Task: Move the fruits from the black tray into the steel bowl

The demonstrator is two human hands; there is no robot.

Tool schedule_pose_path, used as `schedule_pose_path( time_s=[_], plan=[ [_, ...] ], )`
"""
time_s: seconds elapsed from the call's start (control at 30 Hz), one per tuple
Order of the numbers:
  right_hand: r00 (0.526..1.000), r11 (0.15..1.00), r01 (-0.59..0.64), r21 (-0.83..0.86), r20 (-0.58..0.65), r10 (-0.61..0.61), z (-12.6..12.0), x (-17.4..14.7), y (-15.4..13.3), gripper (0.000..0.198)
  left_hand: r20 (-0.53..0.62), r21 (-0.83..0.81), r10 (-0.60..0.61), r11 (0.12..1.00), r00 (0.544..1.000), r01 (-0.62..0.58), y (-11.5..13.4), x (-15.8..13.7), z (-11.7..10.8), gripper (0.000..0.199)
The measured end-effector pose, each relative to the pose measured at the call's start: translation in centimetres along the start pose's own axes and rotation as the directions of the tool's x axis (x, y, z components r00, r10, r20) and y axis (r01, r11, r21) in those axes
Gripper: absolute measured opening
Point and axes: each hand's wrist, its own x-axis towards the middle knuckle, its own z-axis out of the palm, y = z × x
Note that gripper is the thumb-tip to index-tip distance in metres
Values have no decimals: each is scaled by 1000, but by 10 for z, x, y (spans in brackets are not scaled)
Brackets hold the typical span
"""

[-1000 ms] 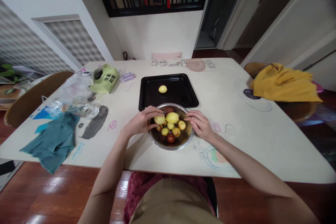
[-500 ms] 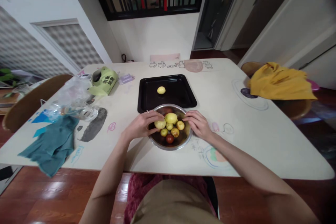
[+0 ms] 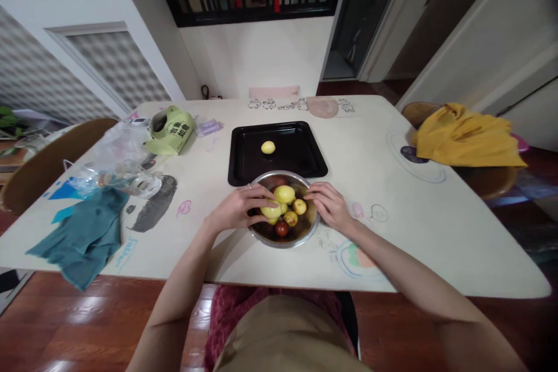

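Note:
A round metal bowl [image 3: 310, 226] stands at the front of the table with several fruits in it. My left hand [image 3: 238, 207] reaches over its left side, fingers closed around a lemon [image 3: 270, 210]. On the opposite side, my right hand [image 3: 331, 206] pinches the bowl's rim. Another lemon [image 3: 284, 193] lies at the back of the bowl. Small yellow, brown-blotched fruits [image 3: 290, 219] and a dark red tomato-like fruit [image 3: 282, 228] are below it. Behind the bowl, one lemon [image 3: 268, 147] rests on a black baking tray [image 3: 300, 154].
At the left of the table [image 3: 370, 267] lie a teal cloth [image 3: 85, 238], a clear plastic bottle [image 3: 137, 180], plastic bags [image 3: 117, 142] and a green paper bag-like item [image 3: 174, 131]. A yellow garment [image 3: 466, 136] hangs over a chair at the right.
My left hand has lifted the lemon slightly and shifted it right, over the small fruits. My right hand stays at the bowl's rim.

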Motion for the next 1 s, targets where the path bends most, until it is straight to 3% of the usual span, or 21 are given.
schedule_pose_path(
  time_s=[0.2,0.47,0.67,0.8,0.9,1.0],
  plan=[
    [1000,1000,-28,-7,10,28,-2,-1,-1,33,-68,-42,0,999,998,-3,-3,1,-1,38],
    [999,995,-43,-91,-29,41,-8,28,19,29,-257,76,-49,995,965,71,-24,-4,2,22],
    [982,987,-41,-153,175,68,21,96,56,31,-291,87,-73,991,954,102,-32,-7,7,24],
    [923,974,-21,-224,370,105,56,135,83,42,-277,77,-75,992,958,100,-31,-6,12,24],
    [877,968,-22,-250,459,139,78,154,96,50,-270,44,-87,994,959,103,-31,-5,16,25],
    [865,970,-18,-244,483,137,89,161,102,51,-273,17,-98,994,957,107,-31,-5,19,26]
  ],
)
